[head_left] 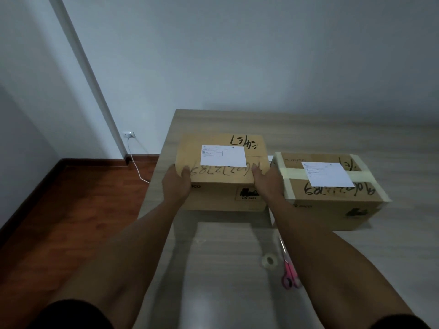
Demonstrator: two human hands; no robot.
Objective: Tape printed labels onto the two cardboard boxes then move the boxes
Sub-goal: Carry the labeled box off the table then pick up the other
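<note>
Two cardboard boxes stand on the wooden table (332, 138). The left box (221, 195) bears black handwriting and a white printed label (223, 156) on its top. My left hand (177, 184) grips its near left corner with the thumb on top. My right hand (267, 180) grips its near right corner the same way. The right box (332, 205), banded with pale tape, carries its own white label (327, 174) and stands apart from both hands.
A clear tape roll (269, 261) and pink-handled scissors (289, 269) lie on the table near my right forearm. The table's left edge drops to a red-brown wooden floor (71, 222). A white cable (135, 162) runs from a wall socket.
</note>
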